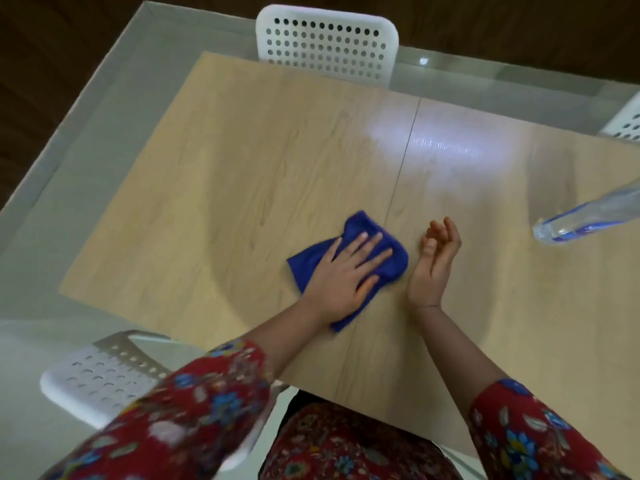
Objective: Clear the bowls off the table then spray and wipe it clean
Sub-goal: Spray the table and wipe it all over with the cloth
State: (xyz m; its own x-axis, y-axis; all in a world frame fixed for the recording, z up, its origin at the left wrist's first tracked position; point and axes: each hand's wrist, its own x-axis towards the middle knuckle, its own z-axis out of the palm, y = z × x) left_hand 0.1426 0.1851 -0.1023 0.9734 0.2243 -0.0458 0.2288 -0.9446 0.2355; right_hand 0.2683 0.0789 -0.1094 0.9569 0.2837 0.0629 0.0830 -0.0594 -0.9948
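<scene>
No bowls show on the counter (242, 161); the left hand (343, 275) presses the blue cloth (308, 268) flat (right hand (436, 258) loose, empty), so wiping looks unfinished.

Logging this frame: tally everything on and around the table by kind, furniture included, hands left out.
White perforated plastic chairs: 3
Light wooden table: 1
Blue cloth: 1
Clear plastic bottle: 1
Total: 6
</scene>
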